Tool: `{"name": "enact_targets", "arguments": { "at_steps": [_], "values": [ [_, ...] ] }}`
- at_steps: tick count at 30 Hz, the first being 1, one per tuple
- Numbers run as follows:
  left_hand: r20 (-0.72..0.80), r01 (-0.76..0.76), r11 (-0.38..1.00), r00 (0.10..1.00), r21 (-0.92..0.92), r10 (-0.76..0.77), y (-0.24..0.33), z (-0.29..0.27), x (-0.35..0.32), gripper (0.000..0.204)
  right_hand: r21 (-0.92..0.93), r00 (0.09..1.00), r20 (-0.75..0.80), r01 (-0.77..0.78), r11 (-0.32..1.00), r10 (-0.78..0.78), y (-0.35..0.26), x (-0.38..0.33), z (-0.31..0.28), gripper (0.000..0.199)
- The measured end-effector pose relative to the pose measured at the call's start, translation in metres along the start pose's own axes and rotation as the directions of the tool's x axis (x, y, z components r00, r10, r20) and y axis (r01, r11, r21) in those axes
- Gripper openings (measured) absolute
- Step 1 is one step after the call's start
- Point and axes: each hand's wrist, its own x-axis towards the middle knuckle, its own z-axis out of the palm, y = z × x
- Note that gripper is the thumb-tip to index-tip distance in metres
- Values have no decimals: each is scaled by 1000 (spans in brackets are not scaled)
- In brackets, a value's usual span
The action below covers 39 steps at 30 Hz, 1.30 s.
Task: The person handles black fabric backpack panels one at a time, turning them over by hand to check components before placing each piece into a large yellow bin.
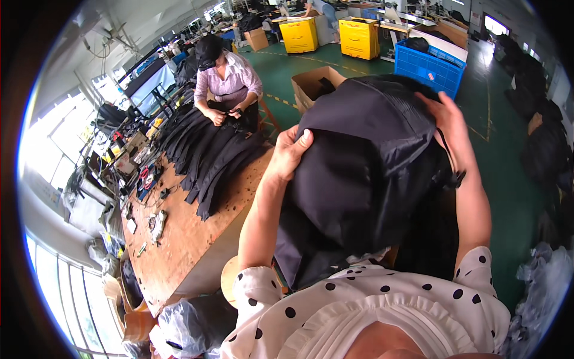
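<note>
Nothing legible. Small pale-and-red label (431, 76) on blue, rectangular plastic crate (412, 69) at 2 o'clock: unreadable. Faint marks on yellow, box-shaped container (359, 40) at 1 o'clock: too small.

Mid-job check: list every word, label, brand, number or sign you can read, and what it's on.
None can be read.
Left yellow bin: dark markings, too small to read.
Right yellow bin: dark markings, too small.
Blue crate: small pale-and-orange label, too small.
Held black fabric: no lettering visible.
</note>
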Motion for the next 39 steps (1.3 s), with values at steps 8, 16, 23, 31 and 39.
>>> {"name": "enact_targets", "arguments": {
  "at_steps": [8, 16, 23, 31, 39],
  "values": [
    [-32, 74, 766, 992, -639, -123, -1, 35, -28, 60, -584, 548, -74, 654, 481, -833, 50, -44, -23, 28],
    [-176, -20, 945, 984, -325, -40, 24, 54, -5, 51, -111, 891, 386, -215, 970, 241, 95, -80, 37, 66],
    [-310, -13, 973, 949, -232, -62, 51, 31, 31, 47, -572, 871, 472, 419, 705, -136, 52, -94, 108, 52],
    [1, -86, 858, 995, -507, 101, 28, 90, -28, 67, -419, 863, 191, 503, 756, -468, -9, -9, 114, 25],
    [-155, 177, 957, 964, -232, -216, -6, 65, -59, 51, -445, 904, 124, 420, 791, -409, 5, 57, 99, 25]
  ]
}}
